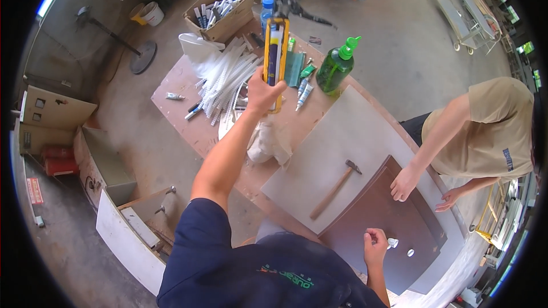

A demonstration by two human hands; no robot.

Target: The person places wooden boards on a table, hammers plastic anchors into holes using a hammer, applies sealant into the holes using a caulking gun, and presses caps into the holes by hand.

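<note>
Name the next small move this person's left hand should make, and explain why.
Probably, the left hand should draw the yellow-framed tool in toward the brown panel: it grips the tool at arm's length, near the loose white strips, while the right hand is by the panel, beside a small white piece.

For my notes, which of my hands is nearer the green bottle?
Left. Your left hand is left of the green bottle; your right hand is farther off, by the brown sheet.
</note>
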